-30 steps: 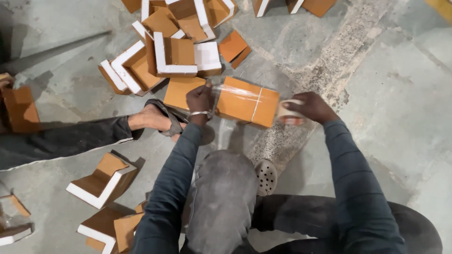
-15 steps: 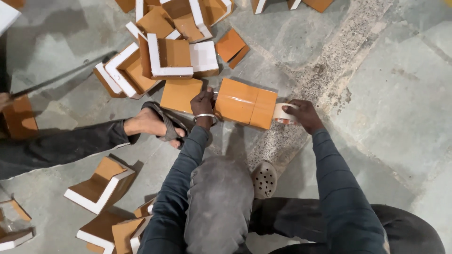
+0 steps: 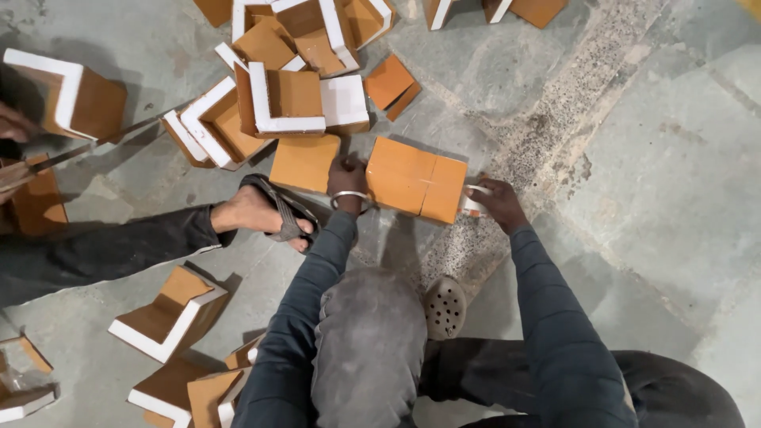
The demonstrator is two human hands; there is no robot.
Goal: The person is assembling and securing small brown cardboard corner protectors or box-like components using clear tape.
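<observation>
I hold an orange cardboard box point(image 3: 416, 178) with a taped seam across its top, just above the stone floor in front of my knees. My left hand point(image 3: 347, 176), with a metal bangle on the wrist, grips the box's left end. At the box's right end my right hand point(image 3: 493, 203) holds a roll of clear tape point(image 3: 473, 201) against it. A flat orange cardboard piece point(image 3: 304, 163) lies just left of my left hand.
A heap of orange pieces with white foam edges point(image 3: 277, 95) lies beyond the box. Another person's sandalled foot point(image 3: 265, 214) and dark trouser leg stretch in from the left; their hands point(image 3: 16, 147) work at the far left. More pieces point(image 3: 170, 317) lie at lower left.
The box now sits lower and closer to me, its taped top facing up. My right hand has come down along its right end with the tape roll.
</observation>
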